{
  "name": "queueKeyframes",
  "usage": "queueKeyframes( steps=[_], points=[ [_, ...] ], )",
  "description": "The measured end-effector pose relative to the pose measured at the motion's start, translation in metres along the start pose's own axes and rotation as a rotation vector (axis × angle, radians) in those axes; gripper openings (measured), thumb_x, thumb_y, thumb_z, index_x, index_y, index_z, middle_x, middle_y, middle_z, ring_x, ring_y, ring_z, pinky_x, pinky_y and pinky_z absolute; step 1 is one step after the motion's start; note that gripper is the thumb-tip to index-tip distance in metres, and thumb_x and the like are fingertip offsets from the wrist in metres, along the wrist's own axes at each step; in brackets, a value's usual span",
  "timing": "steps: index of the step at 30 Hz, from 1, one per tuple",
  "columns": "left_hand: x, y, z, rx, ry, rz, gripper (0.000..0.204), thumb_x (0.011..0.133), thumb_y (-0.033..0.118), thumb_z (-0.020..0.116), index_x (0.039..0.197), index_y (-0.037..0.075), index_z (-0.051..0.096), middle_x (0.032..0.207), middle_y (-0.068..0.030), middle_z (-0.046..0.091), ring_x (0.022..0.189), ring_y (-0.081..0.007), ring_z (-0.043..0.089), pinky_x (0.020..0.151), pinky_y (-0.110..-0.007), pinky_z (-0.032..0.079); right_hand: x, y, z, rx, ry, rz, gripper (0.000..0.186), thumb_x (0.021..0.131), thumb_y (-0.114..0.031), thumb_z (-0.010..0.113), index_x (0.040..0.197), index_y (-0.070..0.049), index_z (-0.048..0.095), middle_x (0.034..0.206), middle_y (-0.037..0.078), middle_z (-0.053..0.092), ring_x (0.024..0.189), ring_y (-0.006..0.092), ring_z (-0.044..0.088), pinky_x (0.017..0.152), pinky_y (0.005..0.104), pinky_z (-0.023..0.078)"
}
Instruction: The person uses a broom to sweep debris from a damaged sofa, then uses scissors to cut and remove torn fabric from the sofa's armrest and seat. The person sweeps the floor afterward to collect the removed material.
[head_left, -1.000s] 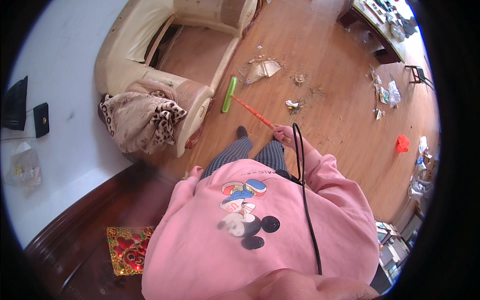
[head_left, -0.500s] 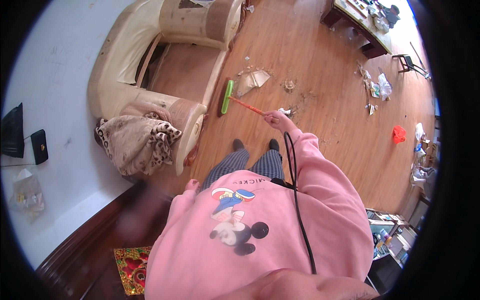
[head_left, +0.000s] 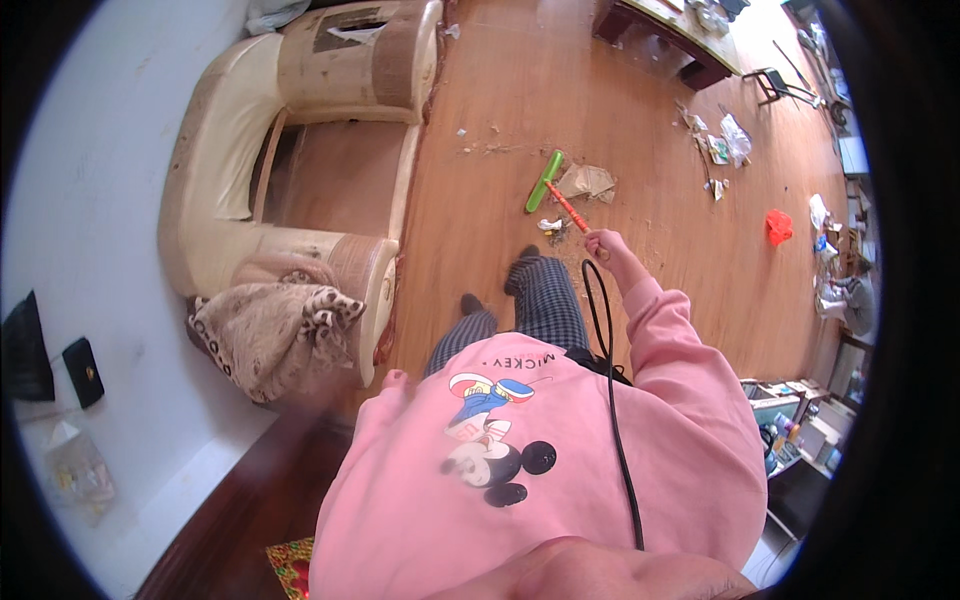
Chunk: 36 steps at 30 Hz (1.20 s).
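Note:
My right hand (head_left: 607,245) is closed round the orange handle of a broom with a green head (head_left: 543,182). The head rests on the wood floor, to the left of a flattened piece of brown paper or card (head_left: 588,182). Between the broom and my feet lies a crumpled white scrap (head_left: 551,226) with some dark debris. My left hand (head_left: 396,378) hangs low beside my body, near the sofa's front corner; only a small part of it shows, and its fingers cannot be made out.
A worn cream sofa (head_left: 220,130) with a leopard-print blanket (head_left: 285,335) stands on the left. Plastic and paper litter (head_left: 733,140) and a red bag (head_left: 779,227) lie to the right. A desk (head_left: 665,35) and a small dark chair (head_left: 770,85) stand far right.
The broom has swung away from the sofa to the right, and the brown piece now lies further right, closer to my feet. My feet have shifted, the right one stepping forward.

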<state>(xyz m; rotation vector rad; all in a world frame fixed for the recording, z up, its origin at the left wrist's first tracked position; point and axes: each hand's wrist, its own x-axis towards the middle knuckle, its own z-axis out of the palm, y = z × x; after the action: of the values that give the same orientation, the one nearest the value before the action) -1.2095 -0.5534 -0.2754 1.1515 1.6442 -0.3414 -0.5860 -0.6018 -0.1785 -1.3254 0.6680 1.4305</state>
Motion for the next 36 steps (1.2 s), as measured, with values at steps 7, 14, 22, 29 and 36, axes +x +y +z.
queueKeyframes(
  steps=[7,14,22,29,36],
  points=[
    [0.055,0.045,-0.014,-0.142,-0.081,0.018,0.017,0.085,0.012,0.056,0.1,0.005,0.053,0.084,-0.0083,0.062,0.07,-0.0188,0.064,0.058,-0.031,0.052,-0.019,0.003,0.064,-0.197,-0.081,-0.065,0.042,0.085,0.002,0.05,0.125,-0.008,0.044,0.065,-0.002,0.04,0.045,0.0021,0.036,0.038,0.0158,0.029],
    [0.077,0.155,-0.041,-0.208,-0.133,0.008,0.021,0.085,0.009,0.054,0.106,0.004,0.051,0.084,-0.0092,0.062,0.07,-0.0192,0.064,0.059,-0.031,0.052,0.102,-0.025,0.15,0.058,-0.337,0.276,0.024,0.086,0.002,0.049,0.106,-0.009,0.043,0.067,0.002,0.045,0.046,0.0037,0.04,0.037,0.0167,0.032],
    [0.095,0.254,-0.098,-0.069,-0.093,0.034,0.029,0.087,0.011,0.053,0.114,0.002,0.044,0.088,-0.0184,0.063,0.074,-0.0239,0.065,0.064,-0.035,0.054,0.17,-0.072,0.141,-0.035,-0.226,0.161,0.025,0.086,0.001,0.051,0.106,-0.008,0.041,0.064,0.003,0.044,0.045,0.009,0.043,0.035,0.0185,0.034],
    [0.121,0.306,-0.087,0.0,-0.066,0.09,0.022,0.084,0.015,0.058,0.103,0.005,0.054,0.087,-0.0123,0.065,0.069,-0.0189,0.063,0.063,-0.031,0.052,0.1,-0.168,0.031,0.236,0.022,0.137,0.002,0.087,-0.002,0.05,0.088,-0.003,0.05,0.061,-0.003,0.044,0.042,0.0016,0.038,0.034,0.0126,0.034],
    [0.169,0.394,-0.095,0.226,-0.154,0.257,0.024,0.084,0.018,0.059,0.105,0.007,0.053,0.086,-0.0115,0.064,0.068,-0.0178,0.063,0.062,-0.031,0.052,0.071,-0.211,0.027,0.203,0.278,-0.083,0.01,0.081,0.004,0.046,0.086,-0.003,0.05,0.063,0.002,0.048,0.041,0.0057,0.042,0.033,0.0178,0.035]
  ],
)
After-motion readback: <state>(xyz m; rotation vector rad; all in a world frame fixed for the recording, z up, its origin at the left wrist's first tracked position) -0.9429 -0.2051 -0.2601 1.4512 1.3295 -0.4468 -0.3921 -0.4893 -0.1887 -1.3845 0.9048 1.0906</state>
